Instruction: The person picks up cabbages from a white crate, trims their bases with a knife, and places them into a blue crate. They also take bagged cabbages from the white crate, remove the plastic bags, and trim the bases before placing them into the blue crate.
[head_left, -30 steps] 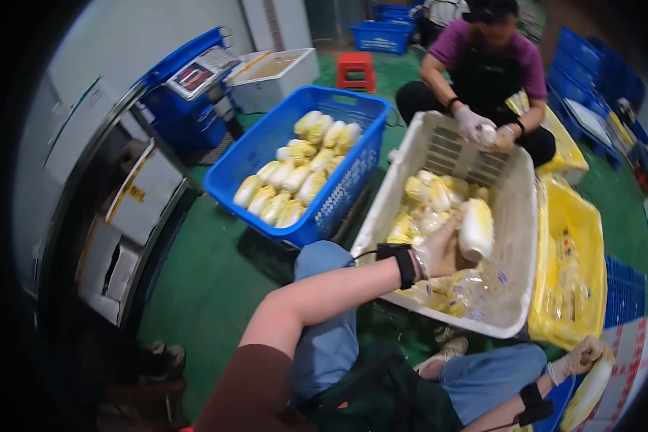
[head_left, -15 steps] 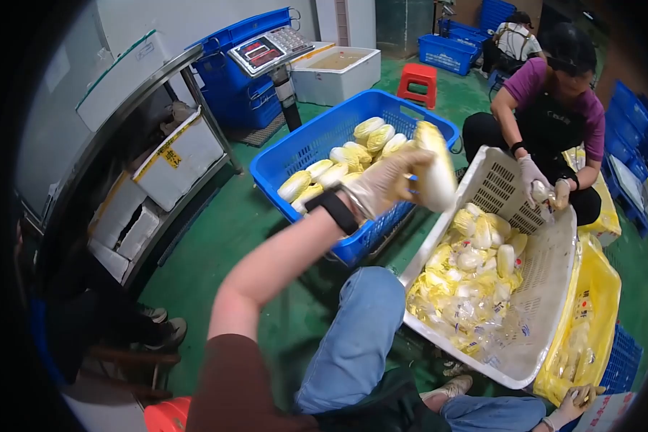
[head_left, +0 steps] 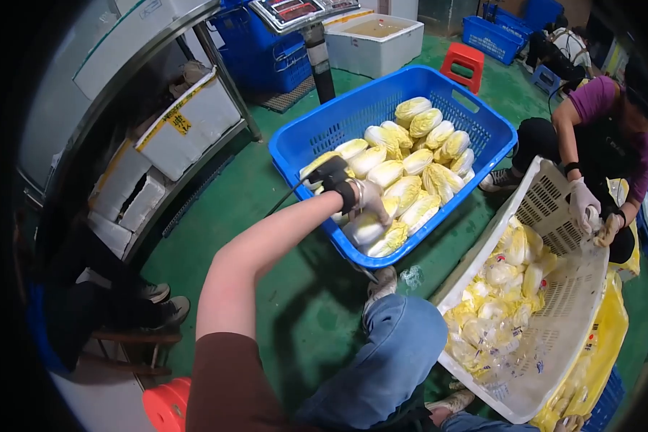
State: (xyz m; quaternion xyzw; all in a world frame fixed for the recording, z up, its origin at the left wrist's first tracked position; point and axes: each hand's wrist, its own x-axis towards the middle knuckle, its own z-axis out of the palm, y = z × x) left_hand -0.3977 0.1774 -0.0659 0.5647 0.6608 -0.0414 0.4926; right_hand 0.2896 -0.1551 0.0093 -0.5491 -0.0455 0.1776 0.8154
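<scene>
My left hand point(head_left: 373, 201), gloved and blurred, is low in the near left part of the blue basket point(head_left: 360, 257). Its fingers are round a white-and-yellow cabbage point(head_left: 366, 229). Around it lie several more cabbages point(head_left: 405, 191). A black band circles the wrist, with a dark object beside it. Only the gloved top of my right hand point(head_left: 570, 423) shows at the bottom right edge, by the yellow bag point(head_left: 596, 360); its fingers are mostly cut off.
A white crate point(head_left: 569, 353) holding cabbages and clear plastic wrappers stands at the right, with a gloved co-worker point(head_left: 612, 137) behind it. Beyond the blue basket are a scale point(head_left: 295, 9), a foam box point(head_left: 374, 47) and a red stool point(head_left: 463, 66). A metal rack point(head_left: 227, 79) is at left.
My left hand has come down and left with the cabbage, from above the gap between basket and crate into the blue basket. The view has shifted, and my right hand is now nearly out of frame.
</scene>
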